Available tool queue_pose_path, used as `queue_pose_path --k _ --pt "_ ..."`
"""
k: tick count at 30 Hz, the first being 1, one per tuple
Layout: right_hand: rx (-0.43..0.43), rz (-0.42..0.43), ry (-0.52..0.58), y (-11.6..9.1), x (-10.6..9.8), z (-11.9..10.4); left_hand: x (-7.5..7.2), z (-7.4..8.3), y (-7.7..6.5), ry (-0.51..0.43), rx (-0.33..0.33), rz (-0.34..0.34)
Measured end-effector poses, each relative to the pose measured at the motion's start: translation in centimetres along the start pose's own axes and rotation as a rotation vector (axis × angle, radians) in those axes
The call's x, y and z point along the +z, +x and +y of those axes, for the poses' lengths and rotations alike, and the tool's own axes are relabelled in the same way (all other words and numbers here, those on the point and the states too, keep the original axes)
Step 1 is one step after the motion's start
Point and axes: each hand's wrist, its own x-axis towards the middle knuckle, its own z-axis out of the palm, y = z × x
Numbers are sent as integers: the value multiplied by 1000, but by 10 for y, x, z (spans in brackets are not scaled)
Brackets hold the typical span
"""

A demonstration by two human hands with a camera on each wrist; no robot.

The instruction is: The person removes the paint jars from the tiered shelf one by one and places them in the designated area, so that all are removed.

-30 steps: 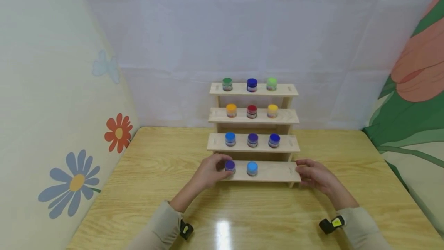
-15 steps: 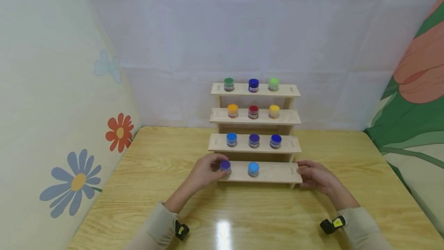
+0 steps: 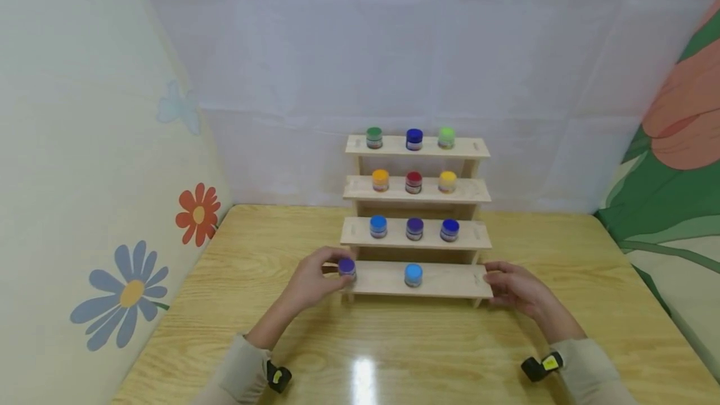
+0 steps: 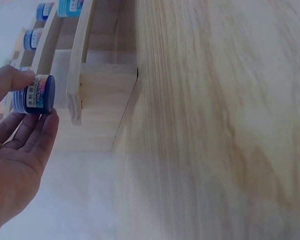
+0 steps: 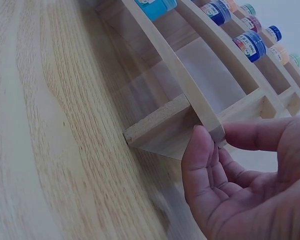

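Note:
My left hand (image 3: 315,275) pinches a purple-lidded paint jar (image 3: 347,269) between thumb and fingers at the left end of the lowest shelf. In the left wrist view that jar (image 4: 36,94) lies beside the end of the board, its label showing. At the other end, my right hand (image 3: 520,289) grips the tip of the lowest shelf board (image 3: 444,281); the right wrist view has the board's corner (image 5: 217,134) between thumb and forefinger. A light-blue paint jar (image 3: 413,275) stands alone at the middle of this shelf.
The stepped wooden rack stands on a wood-grain table (image 3: 270,236). Its third shelf holds blue and purple jars (image 3: 414,229), the second orange, red and yellow jars (image 3: 413,183), the top green and blue jars (image 3: 414,140). A white cloth (image 3: 315,49) hangs behind.
My left hand has drawn the purple-lidded paint jar leftward, from on the lowest shelf to its left end. The right hand keeps its grip on the board. The view has shifted slightly.

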Motion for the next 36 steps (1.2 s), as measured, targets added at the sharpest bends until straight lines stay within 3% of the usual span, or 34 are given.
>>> queue_pose_path --k 8,16,22,36 --pt "-4 -14 19 -2 -2 2 -18 -8 -6 12 2 33" --pt "4 -10 22 -2 -3 1 -31 -30 -3 -27 21 54" --pt "7 -14 36 -2 -3 1 -36 -42 5 -50 26 59" --pt "0 -16 32 -1 0 1 -45 -61 33 30 -40 35"
